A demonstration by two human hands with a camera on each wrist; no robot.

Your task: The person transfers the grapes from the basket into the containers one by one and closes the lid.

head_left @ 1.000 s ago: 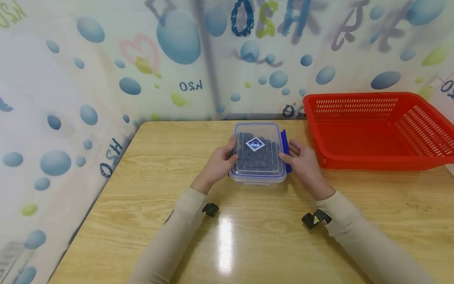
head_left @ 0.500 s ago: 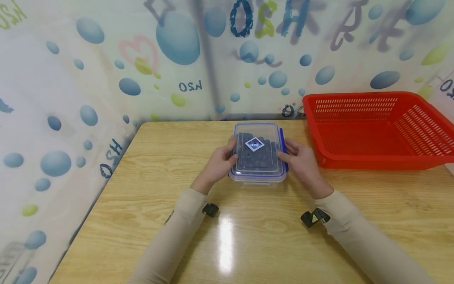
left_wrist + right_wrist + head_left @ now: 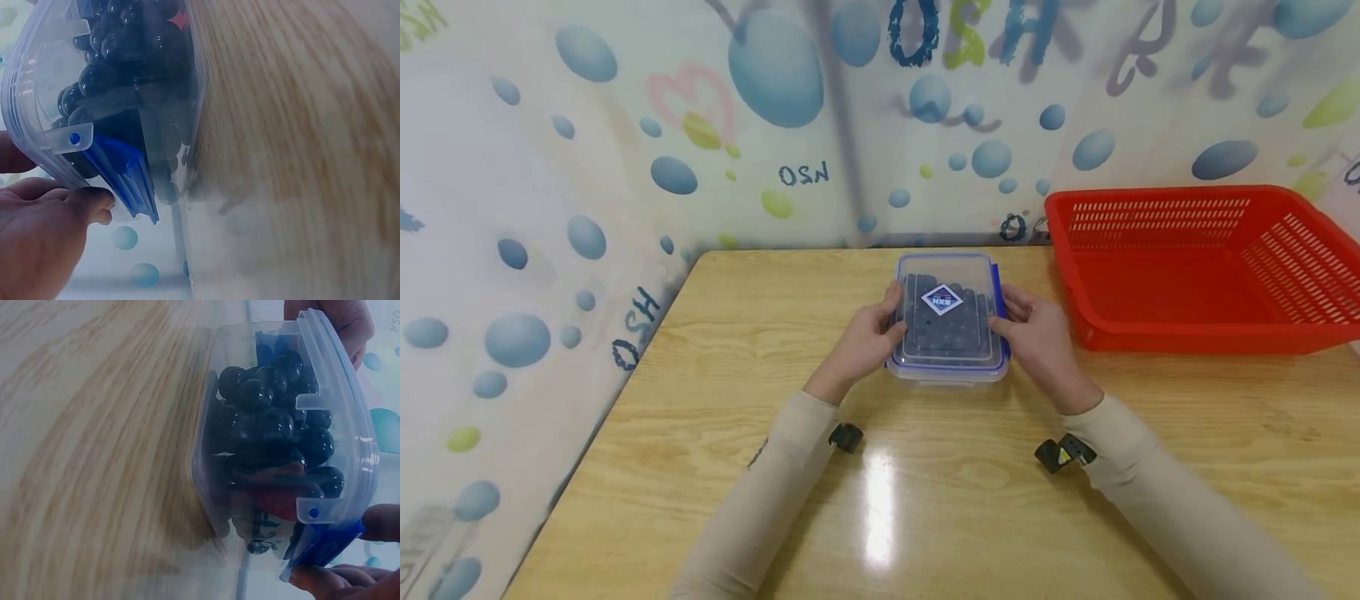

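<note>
The left hand (image 3: 37,240) is cut off by the left wrist view's edge.

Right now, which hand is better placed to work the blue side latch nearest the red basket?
Likely the right hand: it sits on the container side facing the red basket, fingertips at that blue latch. The left hand holds the opposite side.

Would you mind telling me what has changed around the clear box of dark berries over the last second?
The blue side clip by the right hand stuck out from the clear box a second ago; it now lies folded against the box wall under that hand's fingers. The left hand keeps its grip on the opposite side. The box, the red basket and the table have stayed put.
</note>
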